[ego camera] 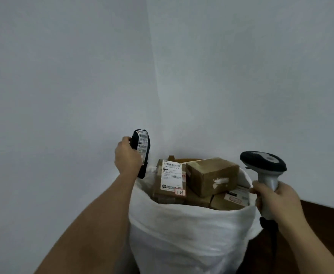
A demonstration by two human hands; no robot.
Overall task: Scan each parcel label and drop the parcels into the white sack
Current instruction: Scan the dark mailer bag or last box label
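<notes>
while gripped, black parcel [142,153] above sack [192,230]

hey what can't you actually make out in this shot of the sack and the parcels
Head view only:
- Lower parcels: hidden by the white sack wall and the boxes on top.
- Black parcel label text: too small and blurred; left hand covers its near side.
- Scanner window: faces away; right hand wraps the grip.
- Sack bottom: cut off by the lower edge.

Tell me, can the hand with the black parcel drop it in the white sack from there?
Probably yes. The left hand holds the black parcel just above the white sack at its left rim, and the mouth is open. The boxes piled inside leave little room.
</notes>
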